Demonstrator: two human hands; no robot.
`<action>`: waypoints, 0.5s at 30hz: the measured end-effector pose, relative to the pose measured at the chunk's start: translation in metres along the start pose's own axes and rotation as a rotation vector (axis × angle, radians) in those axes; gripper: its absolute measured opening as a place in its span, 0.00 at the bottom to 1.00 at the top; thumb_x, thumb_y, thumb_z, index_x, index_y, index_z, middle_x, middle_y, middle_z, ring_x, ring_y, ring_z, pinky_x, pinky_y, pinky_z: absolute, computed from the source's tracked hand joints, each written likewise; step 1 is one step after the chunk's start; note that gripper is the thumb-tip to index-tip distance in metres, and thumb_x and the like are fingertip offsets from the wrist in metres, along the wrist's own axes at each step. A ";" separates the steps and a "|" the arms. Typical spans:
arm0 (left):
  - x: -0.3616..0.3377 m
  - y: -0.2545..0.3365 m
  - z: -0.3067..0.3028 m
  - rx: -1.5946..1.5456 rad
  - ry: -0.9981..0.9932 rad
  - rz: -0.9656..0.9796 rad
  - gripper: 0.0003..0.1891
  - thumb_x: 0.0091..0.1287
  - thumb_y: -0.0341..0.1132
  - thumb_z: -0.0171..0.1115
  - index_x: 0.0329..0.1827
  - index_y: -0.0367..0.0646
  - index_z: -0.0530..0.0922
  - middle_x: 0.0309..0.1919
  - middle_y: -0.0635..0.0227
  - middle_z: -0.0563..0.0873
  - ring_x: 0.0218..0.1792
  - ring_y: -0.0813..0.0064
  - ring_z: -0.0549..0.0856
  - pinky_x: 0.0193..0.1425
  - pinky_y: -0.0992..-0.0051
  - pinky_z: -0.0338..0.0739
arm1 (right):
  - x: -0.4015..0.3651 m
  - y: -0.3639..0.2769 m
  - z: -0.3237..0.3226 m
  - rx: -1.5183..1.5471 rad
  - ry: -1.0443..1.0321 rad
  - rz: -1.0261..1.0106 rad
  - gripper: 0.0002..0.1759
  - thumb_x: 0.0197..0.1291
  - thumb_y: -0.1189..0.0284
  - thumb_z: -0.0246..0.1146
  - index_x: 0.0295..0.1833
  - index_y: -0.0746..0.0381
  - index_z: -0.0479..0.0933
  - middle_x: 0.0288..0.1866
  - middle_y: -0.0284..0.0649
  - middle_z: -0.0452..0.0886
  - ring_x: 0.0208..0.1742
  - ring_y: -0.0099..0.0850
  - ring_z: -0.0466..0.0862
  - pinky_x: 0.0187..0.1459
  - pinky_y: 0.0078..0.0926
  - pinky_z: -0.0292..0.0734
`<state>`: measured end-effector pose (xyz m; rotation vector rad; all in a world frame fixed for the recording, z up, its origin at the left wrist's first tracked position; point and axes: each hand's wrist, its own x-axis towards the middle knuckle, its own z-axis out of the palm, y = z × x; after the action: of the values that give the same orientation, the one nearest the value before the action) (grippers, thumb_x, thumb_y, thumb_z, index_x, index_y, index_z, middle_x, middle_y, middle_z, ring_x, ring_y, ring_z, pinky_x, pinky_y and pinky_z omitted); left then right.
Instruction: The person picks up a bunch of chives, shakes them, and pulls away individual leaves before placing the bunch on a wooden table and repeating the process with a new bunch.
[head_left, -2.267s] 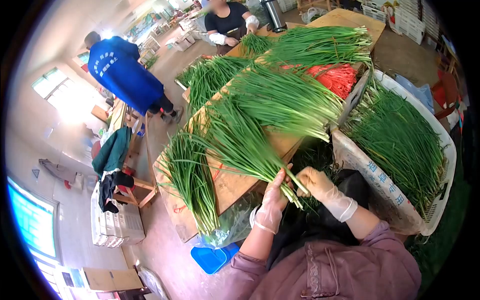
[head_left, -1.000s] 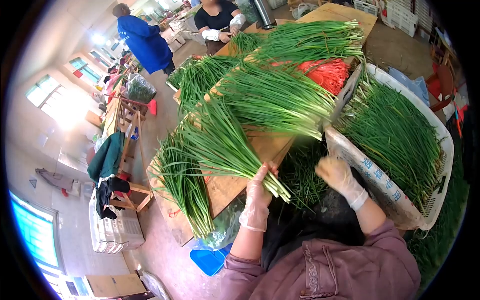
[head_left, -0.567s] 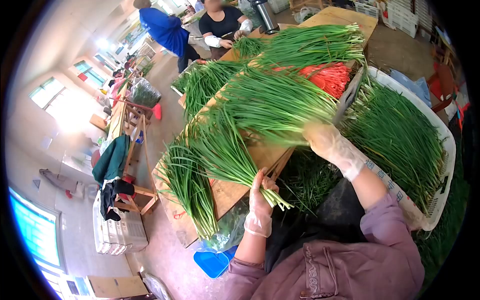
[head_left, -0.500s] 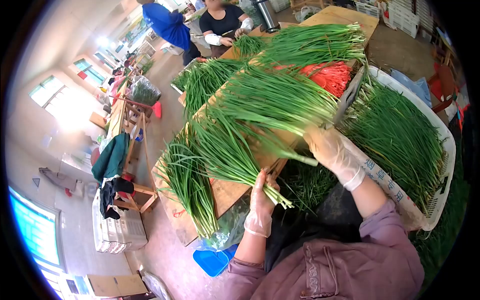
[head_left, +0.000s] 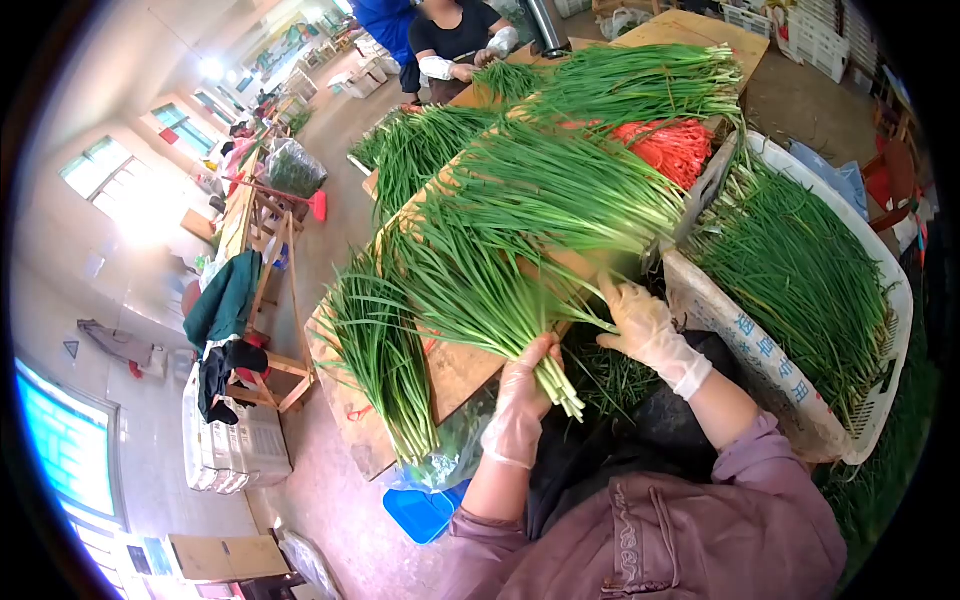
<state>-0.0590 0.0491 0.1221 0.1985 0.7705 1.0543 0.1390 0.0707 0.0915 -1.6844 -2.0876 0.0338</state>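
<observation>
My gloved left hand [head_left: 522, 385] is wrapped round the lower stems of a bunch of garlic chives [head_left: 470, 290], the pale cut ends sticking out below the fist and the leaves fanned over the board. To its right, my gloved right hand [head_left: 650, 335] has a few thin chive stalks [head_left: 585, 308] running in between thumb and fingers, slightly blurred. A loose pile of chives [head_left: 570, 190] lies just beyond both hands. Another bunch [head_left: 385, 360] rests on the board left of my left hand.
Red ties [head_left: 665, 150] lie beside more chives [head_left: 640, 85]. At right, a white crate [head_left: 880, 235] full of chives stands behind a printed board [head_left: 765, 350]. A blue container [head_left: 420, 515] sits below the wooden table [head_left: 360, 435]. Across it, a person [head_left: 455, 35] handles chives.
My left hand and its bunch have shifted slightly right. My right hand has moved a little down, its fingers now pointing at the bunch. The view has tilted slightly.
</observation>
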 end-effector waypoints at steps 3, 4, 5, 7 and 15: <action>-0.052 0.038 0.049 -0.184 -0.273 0.172 0.17 0.57 0.28 0.61 0.48 0.37 0.69 0.28 0.70 0.76 0.26 0.82 0.75 0.31 0.81 0.76 | 0.003 0.026 0.031 0.332 -0.131 0.132 0.18 0.54 0.68 0.57 0.47 0.65 0.64 0.25 0.50 0.77 0.28 0.48 0.79 0.28 0.44 0.73; -0.066 0.046 0.059 -0.247 -0.424 0.219 0.19 0.58 0.27 0.59 0.51 0.37 0.66 0.29 0.71 0.74 0.26 0.83 0.74 0.31 0.81 0.75 | 0.008 0.029 0.034 0.436 -0.068 0.183 0.15 0.55 0.68 0.56 0.45 0.64 0.66 0.25 0.51 0.76 0.28 0.48 0.78 0.27 0.44 0.72; -0.074 0.051 0.065 -0.298 -0.494 0.253 0.19 0.60 0.27 0.57 0.54 0.36 0.64 0.30 0.72 0.73 0.25 0.85 0.73 0.31 0.82 0.74 | 0.011 0.025 0.020 0.537 -0.018 0.234 0.11 0.57 0.69 0.54 0.42 0.63 0.67 0.23 0.50 0.76 0.26 0.48 0.78 0.25 0.43 0.72; -0.071 0.055 0.066 -0.350 -0.599 0.267 0.19 0.61 0.27 0.56 0.54 0.37 0.63 0.30 0.72 0.73 0.27 0.85 0.74 0.33 0.81 0.75 | 0.017 0.015 -0.007 0.570 0.173 0.156 0.12 0.58 0.68 0.53 0.46 0.62 0.68 0.21 0.48 0.76 0.24 0.45 0.79 0.24 0.41 0.71; 0.013 0.002 -0.006 -0.352 -0.076 0.068 0.10 0.57 0.25 0.61 0.40 0.36 0.72 0.29 0.67 0.78 0.28 0.76 0.78 0.33 0.78 0.78 | -0.005 0.036 -0.010 0.092 -0.230 0.222 0.06 0.58 0.72 0.52 0.35 0.62 0.73 0.24 0.47 0.78 0.28 0.43 0.79 0.28 0.40 0.72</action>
<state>-0.0610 0.0599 0.1119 -0.0364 0.5018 1.2217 0.1764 0.0724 0.0884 -1.9239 -2.0103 0.4041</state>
